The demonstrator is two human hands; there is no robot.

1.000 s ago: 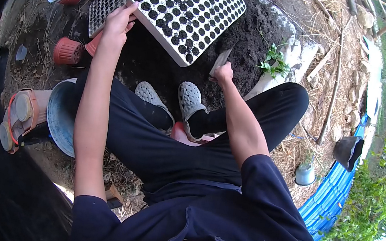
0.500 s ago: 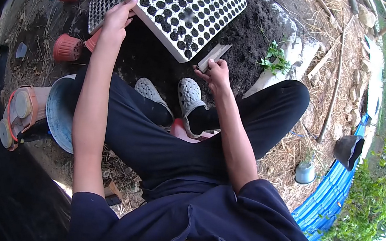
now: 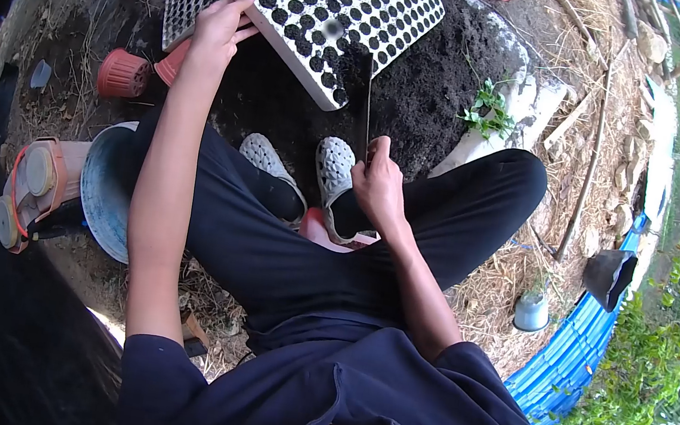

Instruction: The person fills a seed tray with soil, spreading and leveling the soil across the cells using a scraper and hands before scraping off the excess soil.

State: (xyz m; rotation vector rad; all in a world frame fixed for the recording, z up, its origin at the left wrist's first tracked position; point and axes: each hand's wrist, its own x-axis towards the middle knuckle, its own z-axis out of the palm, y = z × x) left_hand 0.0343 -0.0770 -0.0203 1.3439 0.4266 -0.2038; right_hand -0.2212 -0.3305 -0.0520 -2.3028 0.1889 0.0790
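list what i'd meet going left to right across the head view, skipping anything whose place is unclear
Small cup → reddish ribbed pot → left hand → white cell tray → leafy green plant → pale container → dark container

- Here's the ground (image 3: 549, 24), straw (image 3: 552, 190) strewn across three o'clock!
- Dark soil (image 3: 435, 95) heaped up at one!
- Reddish pot (image 3: 123, 74) out at ten!
- Bluish tub (image 3: 106, 188) at nine!

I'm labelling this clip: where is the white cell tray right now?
In the head view, the white cell tray is at top centre, its left corner in the left hand and dark soil to its right.
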